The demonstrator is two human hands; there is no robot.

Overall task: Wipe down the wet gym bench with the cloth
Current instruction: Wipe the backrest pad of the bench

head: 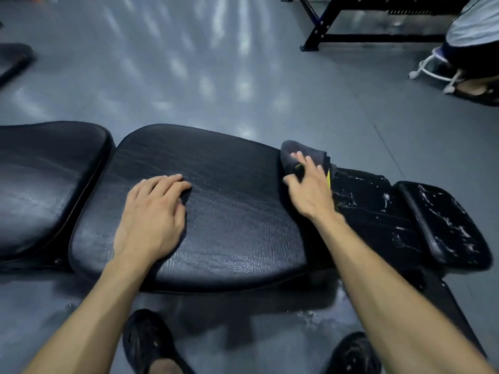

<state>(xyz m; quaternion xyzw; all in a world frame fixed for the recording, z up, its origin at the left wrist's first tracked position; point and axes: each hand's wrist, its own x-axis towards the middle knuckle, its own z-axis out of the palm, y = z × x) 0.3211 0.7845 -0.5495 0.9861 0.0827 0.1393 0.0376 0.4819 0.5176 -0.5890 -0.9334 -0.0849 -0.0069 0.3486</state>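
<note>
A black padded gym bench (232, 211) stretches across the view, with a second pad (46, 179) to its left. My left hand (154, 209) lies flat on the middle pad, fingers together, holding nothing. My right hand (307, 184) presses a dark grey cloth (305, 153) against the right end of that pad, fingers spread over it. Right of the cloth, the black frame section (370, 209) and a small end pad (445, 225) carry white streaks and droplets of water.
Grey gym floor (202, 71) lies beyond the bench. A black equipment frame (324, 31) stands at the back right, with another person (475, 44) crouched beside it. My two dark shoes (148, 344) stand on the floor in front of the bench.
</note>
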